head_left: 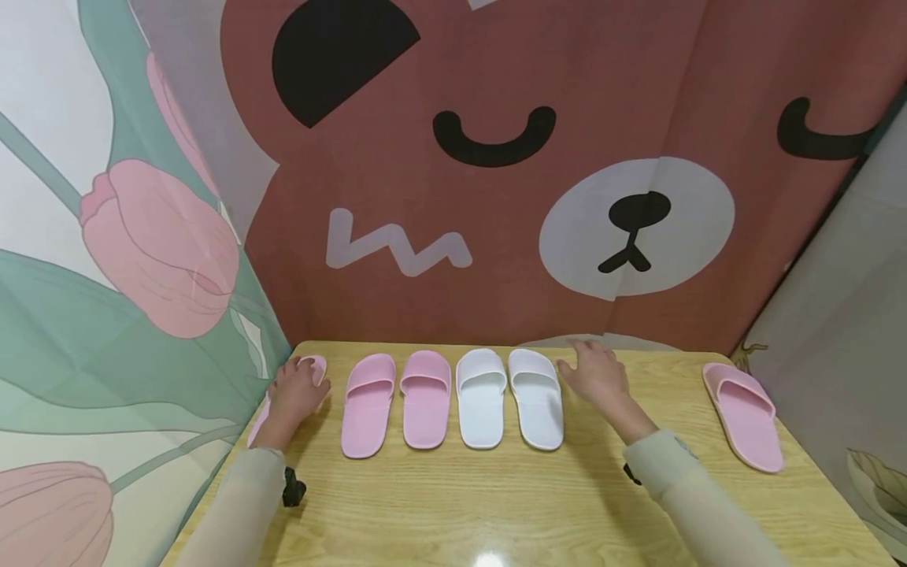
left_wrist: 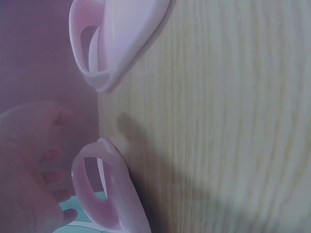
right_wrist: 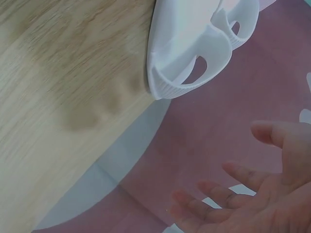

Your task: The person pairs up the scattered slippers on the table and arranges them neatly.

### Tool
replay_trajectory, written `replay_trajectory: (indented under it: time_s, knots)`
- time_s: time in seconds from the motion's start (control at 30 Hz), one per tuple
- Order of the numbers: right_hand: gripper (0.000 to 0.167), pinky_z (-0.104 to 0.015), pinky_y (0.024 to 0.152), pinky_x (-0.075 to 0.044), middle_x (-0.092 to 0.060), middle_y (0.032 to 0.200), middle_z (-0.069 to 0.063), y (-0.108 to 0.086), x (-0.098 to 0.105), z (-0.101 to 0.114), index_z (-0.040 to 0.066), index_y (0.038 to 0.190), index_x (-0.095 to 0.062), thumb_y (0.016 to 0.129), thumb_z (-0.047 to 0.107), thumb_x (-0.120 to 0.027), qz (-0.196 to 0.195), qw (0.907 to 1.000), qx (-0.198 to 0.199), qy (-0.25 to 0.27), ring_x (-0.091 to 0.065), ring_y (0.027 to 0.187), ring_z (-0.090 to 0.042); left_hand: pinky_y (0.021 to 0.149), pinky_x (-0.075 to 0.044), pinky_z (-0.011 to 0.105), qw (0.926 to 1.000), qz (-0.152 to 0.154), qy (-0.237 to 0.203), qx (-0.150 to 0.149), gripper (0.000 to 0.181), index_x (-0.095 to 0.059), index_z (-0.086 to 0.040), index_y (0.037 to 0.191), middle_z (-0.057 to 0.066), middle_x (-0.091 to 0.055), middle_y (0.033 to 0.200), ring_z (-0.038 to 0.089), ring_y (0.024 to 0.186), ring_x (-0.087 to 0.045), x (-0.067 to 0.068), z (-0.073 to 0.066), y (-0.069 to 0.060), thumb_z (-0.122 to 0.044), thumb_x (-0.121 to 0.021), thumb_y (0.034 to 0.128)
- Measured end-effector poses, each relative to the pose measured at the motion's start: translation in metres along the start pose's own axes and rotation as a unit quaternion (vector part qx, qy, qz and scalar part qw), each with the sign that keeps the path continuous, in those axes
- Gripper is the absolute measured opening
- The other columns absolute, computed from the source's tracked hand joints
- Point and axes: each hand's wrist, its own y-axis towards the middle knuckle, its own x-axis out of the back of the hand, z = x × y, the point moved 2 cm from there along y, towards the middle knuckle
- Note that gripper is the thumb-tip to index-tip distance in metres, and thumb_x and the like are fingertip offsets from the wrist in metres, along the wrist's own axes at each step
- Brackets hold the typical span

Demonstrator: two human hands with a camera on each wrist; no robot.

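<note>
My left hand (head_left: 296,394) is over the leftmost pink slipper (head_left: 318,365) and hides most of it in the head view. The left wrist view shows that hand apart from the slipper strap, with loosely bent fingers and nothing in them. To its right lie two pink slippers, one (head_left: 365,409) nearer and one (head_left: 427,402) farther. Beside them is a white pair, the left slipper (head_left: 481,402) and the right slipper (head_left: 538,402). My right hand (head_left: 598,378) hovers just right of that pair, fingers spread and holding nothing.
Another pink slipper (head_left: 747,421) lies alone near the right edge of the wooden table (head_left: 439,512). Behind the table hangs a brown bear-print cloth (head_left: 496,307). A tulip-print cloth (head_left: 163,362) borders the left side, and a pale cloth (head_left: 836,315) the right.
</note>
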Motion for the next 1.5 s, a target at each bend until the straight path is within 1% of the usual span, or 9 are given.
replay_trajectory:
  time_s: [0.23, 0.5, 0.6, 0.73, 0.93, 1.13, 1.37, 1.5]
  knots:
    - [0.063, -0.070, 0.095, -0.042, -0.041, 0.149, -0.032, -0.002, 0.003, -0.011, 0.003, 0.151, -0.044, 0.100, 0.040, -0.054, 0.000, 0.9999, -0.012, 0.006, -0.044, 0.125, -0.060, 0.103, -0.024, 0.074, 0.9999, -0.009, -0.014, -0.003, 0.067, -0.043, 0.007, 0.143, 0.036, -0.030, 0.150, 0.056, 0.135, -0.027, 0.000, 0.010, 0.006, -0.033, -0.064, 0.0926]
    - [0.064, -0.071, 0.095, -0.042, -0.037, 0.149, -0.035, -0.005, 0.006, -0.025, 0.001, 0.151, -0.042, 0.101, 0.040, -0.053, 0.013, 0.9995, -0.027, 0.002, -0.043, 0.125, -0.062, 0.105, -0.022, 0.073, 0.9996, -0.010, -0.023, 0.009, 0.069, -0.041, 0.008, 0.144, 0.038, -0.029, 0.150, 0.056, 0.136, -0.026, -0.002, 0.015, 0.007, -0.031, -0.065, 0.0920]
    - [0.064, -0.071, 0.095, -0.041, -0.036, 0.149, -0.035, -0.006, 0.008, -0.029, 0.000, 0.151, -0.041, 0.102, 0.040, -0.053, 0.017, 0.9994, -0.030, 0.002, -0.042, 0.126, -0.061, 0.105, -0.021, 0.073, 0.9994, -0.015, -0.028, 0.009, 0.069, -0.042, 0.009, 0.144, 0.039, -0.029, 0.150, 0.057, 0.135, -0.026, -0.003, 0.018, 0.008, -0.030, -0.065, 0.0916]
    - [0.065, -0.070, 0.095, -0.042, -0.035, 0.149, -0.037, -0.008, 0.009, -0.035, -0.001, 0.151, -0.040, 0.102, 0.039, -0.053, 0.019, 0.9992, -0.035, 0.003, -0.041, 0.126, -0.061, 0.106, -0.020, 0.073, 0.9991, -0.012, -0.039, 0.011, 0.069, -0.041, 0.010, 0.143, 0.039, -0.028, 0.149, 0.057, 0.135, -0.024, -0.004, 0.021, 0.008, -0.029, -0.065, 0.0910]
    - [0.067, -0.072, 0.093, -0.041, -0.032, 0.149, -0.039, -0.010, 0.011, -0.047, -0.002, 0.152, -0.038, 0.102, 0.040, -0.052, 0.023, 0.9989, -0.039, 0.008, -0.040, 0.125, -0.064, 0.106, -0.018, 0.072, 0.9988, -0.010, -0.046, 0.010, 0.070, -0.040, 0.011, 0.144, 0.040, -0.027, 0.149, 0.057, 0.135, -0.022, -0.005, 0.023, 0.008, -0.029, -0.064, 0.0918]
    - [0.068, -0.073, 0.095, -0.039, -0.029, 0.149, -0.041, -0.010, 0.014, -0.058, -0.004, 0.152, -0.036, 0.102, 0.040, -0.051, 0.031, 0.9981, -0.046, 0.027, -0.037, 0.126, -0.066, 0.108, -0.016, 0.071, 0.9986, -0.009, -0.047, 0.021, 0.072, -0.037, 0.010, 0.146, 0.039, -0.025, 0.151, 0.056, 0.137, -0.019, -0.004, 0.025, 0.006, -0.028, -0.064, 0.0921]
    - [0.071, -0.075, 0.098, -0.035, -0.028, 0.149, -0.042, -0.012, 0.015, -0.075, -0.006, 0.153, -0.033, 0.103, 0.042, -0.050, 0.042, 0.9969, -0.060, 0.030, -0.032, 0.128, -0.067, 0.107, -0.016, 0.072, 0.9985, -0.015, -0.052, 0.005, 0.075, -0.037, 0.011, 0.146, 0.041, -0.025, 0.150, 0.057, 0.136, -0.020, -0.004, 0.023, 0.006, -0.027, -0.069, 0.0894]
    - [0.073, -0.075, 0.099, -0.034, -0.026, 0.150, -0.042, -0.012, 0.014, -0.086, -0.006, 0.153, -0.031, 0.103, 0.044, -0.048, 0.050, 0.9955, -0.072, 0.037, -0.029, 0.129, -0.067, 0.108, -0.015, 0.071, 0.9984, -0.009, -0.053, 0.015, 0.076, -0.035, 0.009, 0.148, 0.039, -0.024, 0.151, 0.056, 0.136, -0.020, -0.006, 0.026, 0.007, -0.027, -0.069, 0.0899]
